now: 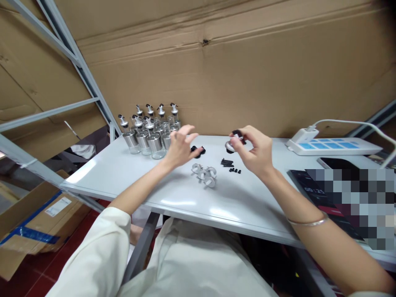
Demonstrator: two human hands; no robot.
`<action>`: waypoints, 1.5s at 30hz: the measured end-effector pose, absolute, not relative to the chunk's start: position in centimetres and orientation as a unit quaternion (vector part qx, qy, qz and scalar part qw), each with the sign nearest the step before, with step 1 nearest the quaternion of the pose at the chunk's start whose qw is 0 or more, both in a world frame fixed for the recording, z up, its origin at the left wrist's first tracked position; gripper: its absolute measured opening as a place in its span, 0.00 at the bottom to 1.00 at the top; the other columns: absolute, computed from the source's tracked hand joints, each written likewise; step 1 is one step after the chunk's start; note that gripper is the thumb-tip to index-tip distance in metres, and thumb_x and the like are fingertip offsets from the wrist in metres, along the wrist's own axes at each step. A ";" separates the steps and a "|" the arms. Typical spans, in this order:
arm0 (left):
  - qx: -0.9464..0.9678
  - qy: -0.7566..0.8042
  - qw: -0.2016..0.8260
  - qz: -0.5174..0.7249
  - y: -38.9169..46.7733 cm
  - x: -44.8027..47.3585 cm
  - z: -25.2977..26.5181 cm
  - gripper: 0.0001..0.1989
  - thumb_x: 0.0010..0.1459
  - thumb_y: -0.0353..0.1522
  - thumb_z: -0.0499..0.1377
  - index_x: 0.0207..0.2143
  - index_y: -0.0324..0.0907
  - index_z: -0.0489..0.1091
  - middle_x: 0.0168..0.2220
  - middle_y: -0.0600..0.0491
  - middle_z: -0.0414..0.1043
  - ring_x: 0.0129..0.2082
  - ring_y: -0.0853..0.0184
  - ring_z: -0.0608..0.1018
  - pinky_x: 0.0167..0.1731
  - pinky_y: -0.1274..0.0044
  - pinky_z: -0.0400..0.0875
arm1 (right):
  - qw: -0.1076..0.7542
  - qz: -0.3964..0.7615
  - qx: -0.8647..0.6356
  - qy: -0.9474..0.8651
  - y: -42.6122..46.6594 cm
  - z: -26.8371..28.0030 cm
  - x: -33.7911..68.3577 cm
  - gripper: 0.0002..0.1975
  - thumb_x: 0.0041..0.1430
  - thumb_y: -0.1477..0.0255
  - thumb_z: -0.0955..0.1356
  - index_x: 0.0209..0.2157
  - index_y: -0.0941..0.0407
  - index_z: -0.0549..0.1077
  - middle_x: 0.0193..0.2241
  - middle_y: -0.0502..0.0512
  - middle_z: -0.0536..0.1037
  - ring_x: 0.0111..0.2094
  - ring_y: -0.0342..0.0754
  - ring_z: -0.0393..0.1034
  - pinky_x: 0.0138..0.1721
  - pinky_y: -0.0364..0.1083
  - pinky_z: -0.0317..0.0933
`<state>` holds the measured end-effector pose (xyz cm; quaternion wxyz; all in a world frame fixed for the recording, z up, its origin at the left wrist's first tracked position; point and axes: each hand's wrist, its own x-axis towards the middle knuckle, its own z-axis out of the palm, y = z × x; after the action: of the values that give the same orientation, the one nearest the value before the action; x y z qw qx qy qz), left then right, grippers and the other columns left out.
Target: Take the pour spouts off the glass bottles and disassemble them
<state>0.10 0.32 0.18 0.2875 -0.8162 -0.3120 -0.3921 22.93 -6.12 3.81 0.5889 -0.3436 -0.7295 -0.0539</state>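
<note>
My right hand is closed on a metal pourer spout with a black part at its top, held above the table. My left hand is open, its fingers spread, in front of the nearest oil bottles. These bottles are glass with steel sleeves, and several carry pourer spouts with black caps. Black round pieces lie just beyond my left fingertips. Several loose metal spout parts are grouped on the table between my hands. Near my right hand lie thin black tubes and small black pieces.
A white power strip with a plugged-in charger stands at the right back. Two phones lie before it, one showing a timer. A cardboard wall closes the back; metal shelf posts rise at left.
</note>
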 end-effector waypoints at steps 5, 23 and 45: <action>-0.849 -0.194 0.243 -0.428 -3.0 5.9 1.2 0.27 0.57 0.48 0.54 0.49 0.39 0.52 0.44 0.42 0.71 0.43 0.61 0.74 0.39 0.71 0.61 | 0.568 -0.104 -0.314 -0.754 -6.4 3.2 22.3 0.05 0.57 0.71 0.65 0.28 0.55 0.70 0.18 0.47 0.67 0.19 0.41 0.58 0.23 0.43 0.56; -0.880 -0.093 0.162 -0.437 -4.9 6.0 -1.0 0.10 0.56 0.36 0.45 0.39 0.42 0.52 0.26 0.57 0.68 0.18 0.71 0.63 0.30 0.72 0.61 | 0.456 -0.285 -0.246 -0.807 -6.6 1.5 23.2 0.30 0.63 0.50 0.52 0.20 0.55 0.67 0.13 0.50 0.66 0.16 0.41 0.57 0.22 0.43 0.50; -0.881 -0.143 0.125 -0.433 -3.2 4.5 -1.4 0.16 0.51 0.32 0.51 0.42 0.44 0.49 0.31 0.55 0.69 0.25 0.68 0.67 0.36 0.71 0.61 | 0.383 0.203 -0.643 -0.631 -0.5 -1.1 27.4 0.05 0.52 0.75 0.64 0.29 0.59 0.71 0.22 0.51 0.73 0.21 0.42 0.62 0.26 0.42 0.57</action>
<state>4.52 -3.24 -1.42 0.1253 -0.8809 -0.1431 -0.4334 27.40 -0.47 -1.09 0.3834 -0.6433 -0.6307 0.2032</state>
